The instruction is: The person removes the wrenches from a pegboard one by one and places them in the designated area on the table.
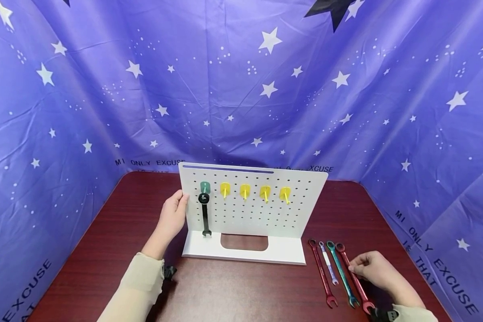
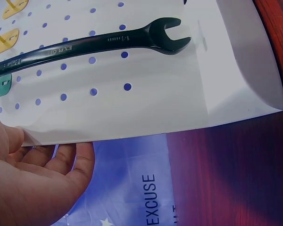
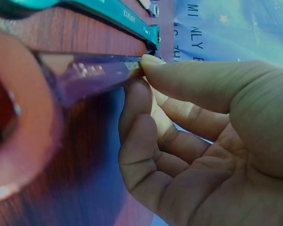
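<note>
My left hand (image 1: 174,213) grips the left edge of a white pegboard stand (image 1: 249,219), thumb in front and fingers behind. A black combination wrench (image 1: 205,217) hangs by its ring end from a green hook (image 1: 205,185) on the board; its open end points down, and toward the base in the left wrist view. My right hand (image 1: 373,269) pinches the middle of the outermost red wrench (image 1: 353,273) between thumb and fingertips. Beside that wrench lie a green wrench (image 1: 342,273), a small white-and-blue wrench (image 1: 328,264) and another red wrench (image 1: 323,273).
Several yellow hooks (image 1: 245,191) stick out in a row right of the green one. The stand's base has a rounded cutout (image 1: 244,242). A dark red wooden table (image 1: 209,290) carries everything, with a purple star-printed cloth (image 1: 225,89) behind and on both sides.
</note>
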The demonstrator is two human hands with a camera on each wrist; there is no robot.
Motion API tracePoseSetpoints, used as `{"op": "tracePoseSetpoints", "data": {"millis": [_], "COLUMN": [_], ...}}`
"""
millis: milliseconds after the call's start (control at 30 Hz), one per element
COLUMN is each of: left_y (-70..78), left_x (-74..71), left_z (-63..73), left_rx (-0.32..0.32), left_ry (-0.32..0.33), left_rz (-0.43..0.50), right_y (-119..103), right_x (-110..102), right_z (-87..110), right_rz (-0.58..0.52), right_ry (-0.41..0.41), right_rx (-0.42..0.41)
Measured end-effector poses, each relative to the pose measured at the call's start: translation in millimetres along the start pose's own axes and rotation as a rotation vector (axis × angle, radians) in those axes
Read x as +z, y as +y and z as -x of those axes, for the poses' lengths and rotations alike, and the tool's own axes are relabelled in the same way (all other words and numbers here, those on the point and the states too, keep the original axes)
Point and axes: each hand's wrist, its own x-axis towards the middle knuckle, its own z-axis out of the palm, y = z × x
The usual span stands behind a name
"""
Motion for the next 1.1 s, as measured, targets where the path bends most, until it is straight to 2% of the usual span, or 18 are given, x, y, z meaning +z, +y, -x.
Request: {"op": "tracePoseSetpoints", "data": {"millis": [167,367,500,800,967,1100], "left_y": [0.1,0.7,0.8,1.6,1.4,1.3], "left_x": [0.9,1.1,0.5,1.2,0.9,0.6], "left_z": [0.7,0.9,0.9,0.8,0.7,0.8], "left_rx": [-0.008,-0.014,-0.020,-0.014,-0.010,-0.011], "left_ry": [-0.001,-0.004,-0.005,0.001,0.006,0.003], "left_rz": [0.000,-0.001,-0.006,-0.002,-0.001,-0.001], "right_y": [0.9,1.8,1.5,-3.2,-9.8,-17.5], "right_x": [3.5,6.5,6.4,1.6,-0.8,1.4], "right_z": [0.7,-1.6,-1.7,2.5,4.9,5.4], "right_rz": [0.008,0.040,0.082,0.102,0.142,0.134], "right_ry": [0.031,0.079,0.107,0.104,0.168,0.204], "right_rx": [0.012,0.097,0.116,0.087,0.045,-0.006]}}
